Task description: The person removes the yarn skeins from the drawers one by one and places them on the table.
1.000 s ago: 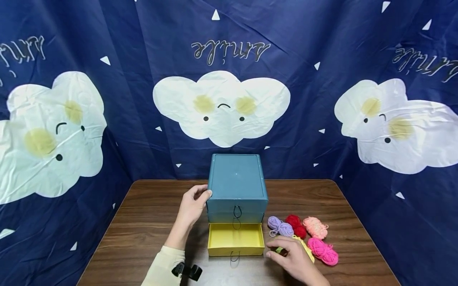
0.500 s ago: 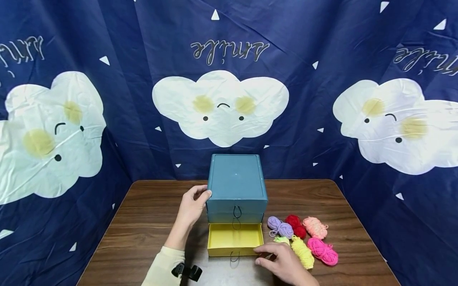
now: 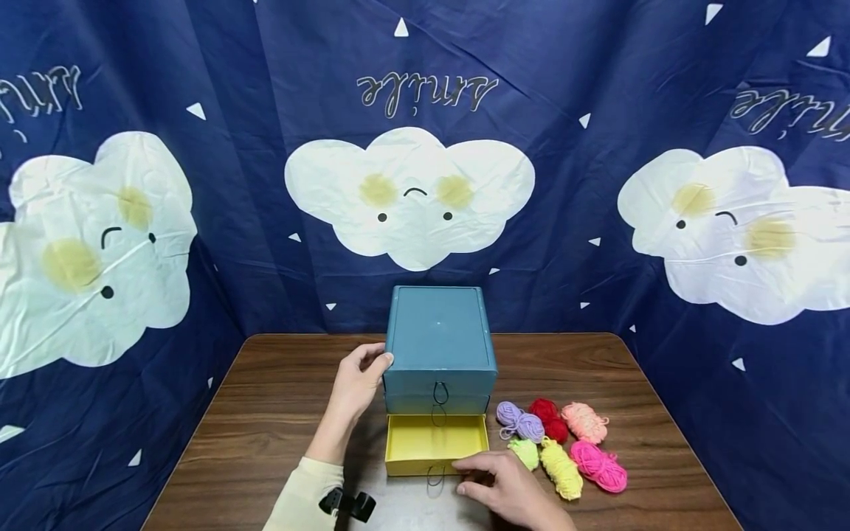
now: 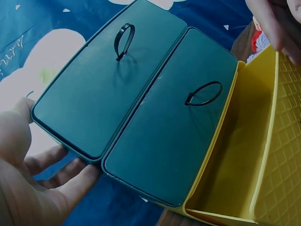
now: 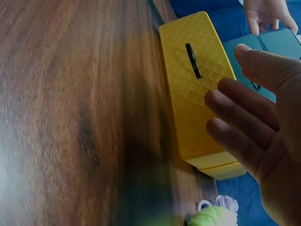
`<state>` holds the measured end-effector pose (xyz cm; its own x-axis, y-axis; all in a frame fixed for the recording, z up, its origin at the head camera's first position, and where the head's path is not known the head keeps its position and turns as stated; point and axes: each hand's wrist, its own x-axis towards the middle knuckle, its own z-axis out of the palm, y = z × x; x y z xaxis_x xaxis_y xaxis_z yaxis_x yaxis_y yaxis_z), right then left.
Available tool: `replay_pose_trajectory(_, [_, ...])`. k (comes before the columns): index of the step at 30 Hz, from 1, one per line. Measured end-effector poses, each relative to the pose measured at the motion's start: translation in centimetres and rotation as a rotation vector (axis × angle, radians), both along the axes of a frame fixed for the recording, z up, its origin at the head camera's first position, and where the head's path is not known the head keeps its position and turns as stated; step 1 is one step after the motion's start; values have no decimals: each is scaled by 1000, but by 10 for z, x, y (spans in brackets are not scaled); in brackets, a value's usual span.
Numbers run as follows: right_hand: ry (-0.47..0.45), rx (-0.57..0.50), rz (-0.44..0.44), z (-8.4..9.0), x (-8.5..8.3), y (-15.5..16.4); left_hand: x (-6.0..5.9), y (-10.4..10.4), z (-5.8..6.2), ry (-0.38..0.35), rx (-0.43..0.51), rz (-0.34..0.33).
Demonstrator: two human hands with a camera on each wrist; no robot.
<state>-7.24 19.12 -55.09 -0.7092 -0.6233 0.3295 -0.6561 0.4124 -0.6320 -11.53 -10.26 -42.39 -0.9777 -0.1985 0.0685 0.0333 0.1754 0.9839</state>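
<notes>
A stack of small drawers [image 3: 438, 324] stands at the back middle of the table, two teal drawers above a yellow drawer [image 3: 438, 463] that is pulled out. Nothing lies in the visible part of the yellow drawer's tray. My left hand [image 3: 355, 380] rests against the stack's left side, thumb near the top front corner; the left wrist view shows its fingers [image 4: 77, 181] along that side. At the yellow drawer's front, right of its black loop handle [image 5: 193, 60], is my right hand [image 3: 508, 487]. Its fingers [image 5: 235, 141] are loosely extended and hold nothing.
Right of the drawers lie small yarn skeins: lavender [image 3: 520, 420], red [image 3: 548, 420], peach [image 3: 585, 422], lime green [image 3: 524, 453], yellow [image 3: 561, 469] and hot pink [image 3: 599, 466]. A dark blue cloud-print curtain [image 3: 265, 295] surrounds the wooden table [image 3: 265, 413].
My right hand has moved left from over the yarn to the front of the yellow drawer, uncovering the green and yellow skeins. The left hand and the drawers have stayed put.
</notes>
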Motion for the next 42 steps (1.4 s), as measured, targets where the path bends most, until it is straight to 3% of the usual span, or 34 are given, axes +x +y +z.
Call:
replay_pose_trajectory(6, [3,20,24,-4,0,-8,-18,-6,-27,-10,7,12])
replay_pose_trajectory(9, [-45,15,48,-6,1,-12,-20,-8,-32,-1,6,10])
replay_pose_trajectory(16, [-183,-15,84,-12,2,-19,-19,-7,-30,4,15,11])
replay_pose_trajectory(36, [-177,101,38,-21,-1,-27,-18,-6,-29,-8,19,12])
replay_pose_trajectory(42, [-115,70,25,-21,-1,-29,-17,-6,-28,-7,20,17])
